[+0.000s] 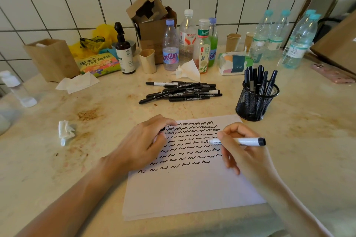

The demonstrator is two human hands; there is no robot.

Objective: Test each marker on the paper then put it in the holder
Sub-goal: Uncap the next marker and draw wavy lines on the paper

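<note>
My right hand pinches a marker between thumb and fingers, holding it nearly level above the paper, its uncapped pale end pointing left over the right side of the scribbled rows and its dark end pointing right. My left hand lies on the left edge of the sheet with its fingers curled; something small and dark peeks out at the fingertips, which I take to be the cap, though I cannot be sure. The tip is not touching the sheet as far as I can tell, so the step in hand is the test stroke itself. To do it well I should tilt the marker down, land the tip in the open space to the right of the last squiggle in the bottom row, and draw one short wavy line with light pressure so the ink shows without bleeding. My left hand should press the sheet flat so it does not slide on the counter. Afterwards the cap must go on firmly before the marker goes upright into the mesh holder, which stands just beyond the top right corner of the paper and already has several markers in it. The pile of untested markers lies beyond the paper, left of the holder.
</note>
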